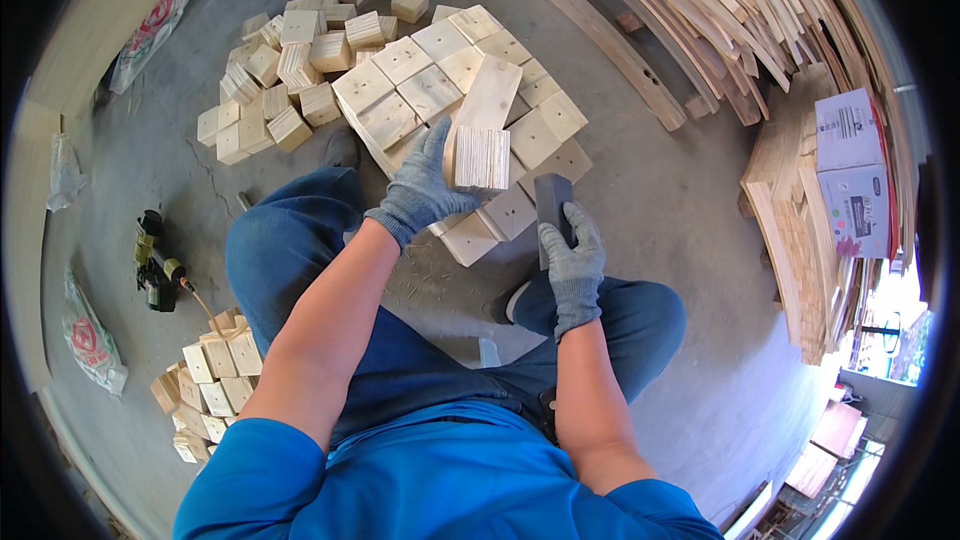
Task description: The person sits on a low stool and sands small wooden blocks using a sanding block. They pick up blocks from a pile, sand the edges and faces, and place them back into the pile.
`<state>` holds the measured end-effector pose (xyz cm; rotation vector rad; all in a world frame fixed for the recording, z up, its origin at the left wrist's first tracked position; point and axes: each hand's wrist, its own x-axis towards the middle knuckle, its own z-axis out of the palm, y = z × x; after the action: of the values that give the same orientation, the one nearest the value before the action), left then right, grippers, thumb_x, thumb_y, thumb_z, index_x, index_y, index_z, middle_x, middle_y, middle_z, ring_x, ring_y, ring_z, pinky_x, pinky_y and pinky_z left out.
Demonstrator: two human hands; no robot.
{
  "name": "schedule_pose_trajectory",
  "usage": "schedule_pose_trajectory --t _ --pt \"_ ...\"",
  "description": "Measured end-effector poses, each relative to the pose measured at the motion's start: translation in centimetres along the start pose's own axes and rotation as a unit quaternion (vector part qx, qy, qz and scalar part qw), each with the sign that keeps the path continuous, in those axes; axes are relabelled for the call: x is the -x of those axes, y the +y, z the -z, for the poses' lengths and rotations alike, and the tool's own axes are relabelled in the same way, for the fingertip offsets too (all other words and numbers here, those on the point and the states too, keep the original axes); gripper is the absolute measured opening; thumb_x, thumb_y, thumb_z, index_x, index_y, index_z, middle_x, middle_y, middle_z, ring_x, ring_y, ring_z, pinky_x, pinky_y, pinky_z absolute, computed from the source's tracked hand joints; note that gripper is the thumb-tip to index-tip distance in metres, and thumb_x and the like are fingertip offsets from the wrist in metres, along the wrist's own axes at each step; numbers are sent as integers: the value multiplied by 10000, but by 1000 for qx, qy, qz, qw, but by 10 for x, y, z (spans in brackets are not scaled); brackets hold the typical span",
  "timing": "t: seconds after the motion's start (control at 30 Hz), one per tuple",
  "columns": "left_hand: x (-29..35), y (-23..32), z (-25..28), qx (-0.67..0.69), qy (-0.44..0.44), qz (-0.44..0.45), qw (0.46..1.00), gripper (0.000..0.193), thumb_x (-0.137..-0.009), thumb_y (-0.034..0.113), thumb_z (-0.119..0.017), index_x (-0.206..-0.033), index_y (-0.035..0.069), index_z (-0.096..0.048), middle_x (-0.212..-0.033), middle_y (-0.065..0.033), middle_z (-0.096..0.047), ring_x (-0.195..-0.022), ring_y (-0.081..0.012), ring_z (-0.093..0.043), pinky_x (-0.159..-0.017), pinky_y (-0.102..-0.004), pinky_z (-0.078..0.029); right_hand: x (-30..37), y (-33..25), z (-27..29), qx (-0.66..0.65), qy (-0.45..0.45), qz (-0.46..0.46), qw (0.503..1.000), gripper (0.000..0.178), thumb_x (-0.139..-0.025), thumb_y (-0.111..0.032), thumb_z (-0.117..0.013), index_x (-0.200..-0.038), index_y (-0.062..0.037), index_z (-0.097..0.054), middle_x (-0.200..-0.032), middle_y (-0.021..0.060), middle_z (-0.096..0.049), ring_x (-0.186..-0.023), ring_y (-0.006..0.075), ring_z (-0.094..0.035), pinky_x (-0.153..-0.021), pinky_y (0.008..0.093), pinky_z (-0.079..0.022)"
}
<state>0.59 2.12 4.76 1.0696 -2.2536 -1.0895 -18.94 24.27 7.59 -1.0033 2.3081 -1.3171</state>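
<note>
My left hand [422, 185], in a grey knitted glove, grips a pale wooden block [482, 158] by its left side. The block's ridged, layered face is toward me, and a smooth pale face slants away behind it. In my gloved right hand [573, 262] is a dark grey rectangular block [551, 202], like a sanding block, tilted upright and apart from the wood. Beneath and beyond the held piece, square wooden blocks [430, 92] with small holes lie side by side in a raised layer between my knees.
Loose wooden blocks [298, 65] are heaped at the far left. More blocks [215, 380] stand stacked by my left elbow, near a cordless power tool [155, 265]. Long planks [690, 20] lie at the far right; a cardboard box [855, 175] sits on stacked timber. Plastic sacks [92, 335] line the left.
</note>
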Motion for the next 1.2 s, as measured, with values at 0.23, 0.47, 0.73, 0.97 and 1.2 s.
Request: schedule_pose_trajectory --t 0.23,0.47,0.73,0.97,1.2 --pt "-13 -22 -19 103 -21 -30 994 1374 -601 317 -1063 -1691 57 -267 -1559 -190 -527 -1436 -304 -536 -1243 -384 -420 3 -71 -10 131 -12 197 972 526 -833 -165 -884 -1336 -105 -743 -1464 180 -659 -1261 395 -628 -1109 514 -482" --pt "-7 -4 -13 97 -25 27 995 1177 -651 336 -1028 -1620 111 -400 -1521 -180 -562 -1416 -344 -556 -1216 -418 -448 -14 -79 -37 274 -42 252 927 518 -852 -279 -844 -1353 -193 -742 -1523 110 -611 -1281 421 -576 -1098 558 -451" --pt "-8 -16 -26 118 23 -28 992 1119 -667 408 -1016 -1569 82 -440 -1488 -224 -552 -1380 -399 -572 -1176 -436 -478 -109 -108 -79 313 -56 207 925 495 -890 -314 -818 -1368 -216 -734 -1545 74 -598 -1281 392 -593 -1067 556 -480" --pt "-5 -4 -22 112 19 -1 994 1093 -667 375 -1031 -1540 71 -449 -1461 -180 -569 -1360 -331 -582 -1175 -411 -474 -83 -108 -73 345 -47 204 915 501 -915 -318 -792 -1390 -179 -717 -1550 94 -587 -1294 446 -567 -1075 585 -472" --pt "-8 -11 -27 112 25 -21 993 1012 -680 341 -979 -1517 109 -460 -1452 -205 -565 -1353 -393 -589 -1153 -441 -498 11 -88 -28 315 -64 235 917 536 -869 -233 -840 -1377 -114 -721 -1525 168 -605 -1337 416 -569 -1163 536 -415"
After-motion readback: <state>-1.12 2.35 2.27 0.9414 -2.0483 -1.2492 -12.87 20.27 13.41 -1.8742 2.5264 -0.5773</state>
